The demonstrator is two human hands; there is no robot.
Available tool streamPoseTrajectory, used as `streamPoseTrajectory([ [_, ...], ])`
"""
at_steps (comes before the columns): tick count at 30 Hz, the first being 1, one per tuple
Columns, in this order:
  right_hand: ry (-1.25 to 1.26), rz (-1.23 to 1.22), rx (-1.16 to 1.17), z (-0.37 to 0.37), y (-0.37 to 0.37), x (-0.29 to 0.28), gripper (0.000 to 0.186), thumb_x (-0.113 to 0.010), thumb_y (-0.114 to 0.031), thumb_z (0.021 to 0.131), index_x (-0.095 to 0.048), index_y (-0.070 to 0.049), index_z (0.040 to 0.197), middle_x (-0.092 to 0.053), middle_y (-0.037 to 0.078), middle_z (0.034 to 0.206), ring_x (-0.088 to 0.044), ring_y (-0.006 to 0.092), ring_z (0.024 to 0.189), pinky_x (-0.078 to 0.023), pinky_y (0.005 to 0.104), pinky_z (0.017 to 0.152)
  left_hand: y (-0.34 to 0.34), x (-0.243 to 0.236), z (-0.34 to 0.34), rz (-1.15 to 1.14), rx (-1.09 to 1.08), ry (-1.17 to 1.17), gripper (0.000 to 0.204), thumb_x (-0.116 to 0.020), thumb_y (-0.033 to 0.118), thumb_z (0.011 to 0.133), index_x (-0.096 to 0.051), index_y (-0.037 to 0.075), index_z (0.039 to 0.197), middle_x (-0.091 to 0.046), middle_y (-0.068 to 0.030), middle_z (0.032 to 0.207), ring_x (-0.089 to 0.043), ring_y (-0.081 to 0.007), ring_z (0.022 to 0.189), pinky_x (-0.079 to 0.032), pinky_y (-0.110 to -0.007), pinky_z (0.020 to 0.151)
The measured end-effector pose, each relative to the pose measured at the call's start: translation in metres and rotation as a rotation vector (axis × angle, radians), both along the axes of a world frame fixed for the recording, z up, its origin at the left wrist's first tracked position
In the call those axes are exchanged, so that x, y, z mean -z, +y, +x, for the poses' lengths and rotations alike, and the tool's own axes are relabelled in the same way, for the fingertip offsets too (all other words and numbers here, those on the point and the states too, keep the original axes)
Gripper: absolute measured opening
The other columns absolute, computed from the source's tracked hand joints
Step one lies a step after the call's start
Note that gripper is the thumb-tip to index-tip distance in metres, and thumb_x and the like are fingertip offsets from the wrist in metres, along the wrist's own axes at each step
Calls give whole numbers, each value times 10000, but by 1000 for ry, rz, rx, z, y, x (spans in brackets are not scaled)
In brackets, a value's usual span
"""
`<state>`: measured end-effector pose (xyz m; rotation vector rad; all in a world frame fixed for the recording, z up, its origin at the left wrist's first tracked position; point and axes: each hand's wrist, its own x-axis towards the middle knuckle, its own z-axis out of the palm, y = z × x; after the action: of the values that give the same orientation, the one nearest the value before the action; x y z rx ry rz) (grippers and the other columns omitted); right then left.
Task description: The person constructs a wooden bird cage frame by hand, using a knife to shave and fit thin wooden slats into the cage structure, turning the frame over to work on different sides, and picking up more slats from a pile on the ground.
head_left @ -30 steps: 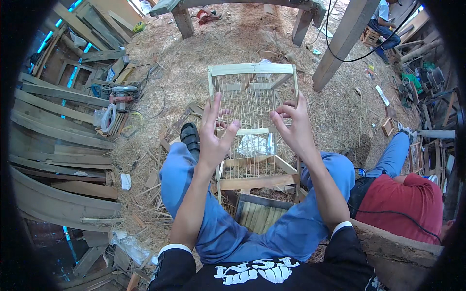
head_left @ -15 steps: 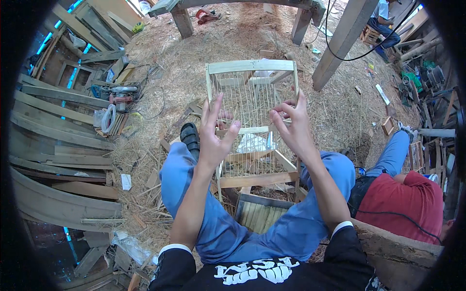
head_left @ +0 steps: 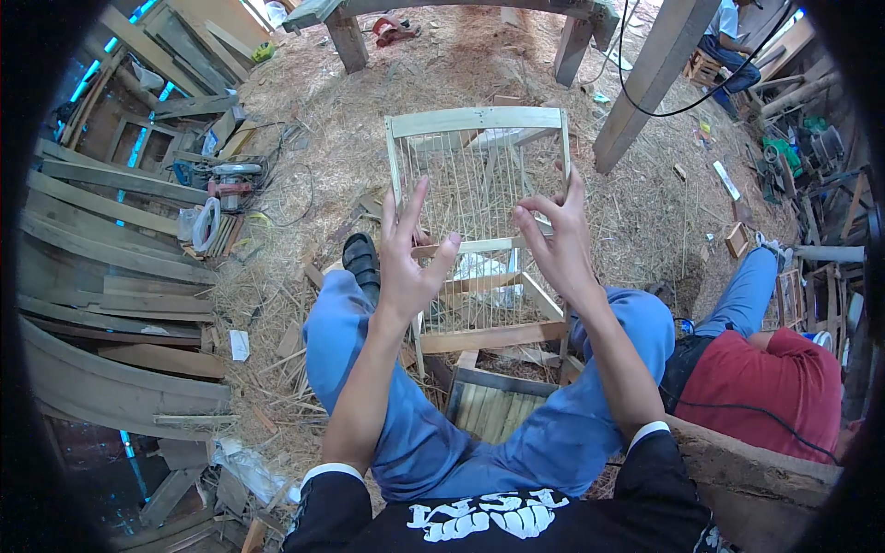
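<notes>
Upright between my knees is a pale wooden frame point(head_left: 479, 118) with curved crosspieces and many thin strands strung lengthwise. At its left rail is my left hand point(head_left: 406, 253), with thumb and some fingers stretched up and other fingers curled behind the rail. My right hand point(head_left: 558, 235) is at the right rail, its thumb and forefinger bent close together over the strands. The frame is steadied between both hands, though the grip on each rail is partly hidden. Below it, a dark-edged slatted wooden piece point(head_left: 498, 412) sits between my thighs.
Shavings and offcuts cover the floor point(head_left: 415, 83). A power saw point(head_left: 230, 182) lies at left near stacked planks point(head_left: 111, 249). A wooden post point(head_left: 659, 88) and bench point(head_left: 350, 41) stand ahead. A person in red point(head_left: 765, 392) is close at right; another person point(head_left: 728, 46) sits far right.
The frame's top has tipped toward me, looking larger and slightly higher, and its lower end has shifted slightly. My hands have barely moved.
</notes>
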<state>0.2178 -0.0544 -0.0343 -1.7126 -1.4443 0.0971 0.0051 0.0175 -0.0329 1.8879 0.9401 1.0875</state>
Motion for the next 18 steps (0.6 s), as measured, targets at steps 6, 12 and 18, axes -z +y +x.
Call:
streamPoseTrajectory([
  [6, -10, -8, -5, -2, 1, -4, 172, -739, -196, 893, -752, -70, 1009, -356, 339, 1472, -622, 352, 956, -494, 438, 927, 4, 2, -5, 53, 12, 4, 806, -737, 189, 816, -414, 90, 1548, -307, -384, 1519, -481, -101, 621, -512, -268, 657],
  [12, -59, 37, -5, -2, 2, -2, 166, -733, -180, 894, -751, -66, 1012, -352, 337, 1478, -620, 347, 959, -502, 444, 913, 8, 10, -7, 160, 4, 16, 846, -735, 191, 817, -353, 12, 1551, -418, -265, 1471, -491, -111, 712, -488, -280, 699],
  [18, -53, 34, -10, -2, 0, -3, 173, -740, -186, 886, -748, -62, 1007, -340, 344, 1486, -618, 346, 964, -500, 436, 921, 5, 7, -6, 74, -11, 14, 858, -693, 148, 809, -315, 13, 1567, -433, -188, 1468, -505, -91, 726, -475, -252, 683],
])
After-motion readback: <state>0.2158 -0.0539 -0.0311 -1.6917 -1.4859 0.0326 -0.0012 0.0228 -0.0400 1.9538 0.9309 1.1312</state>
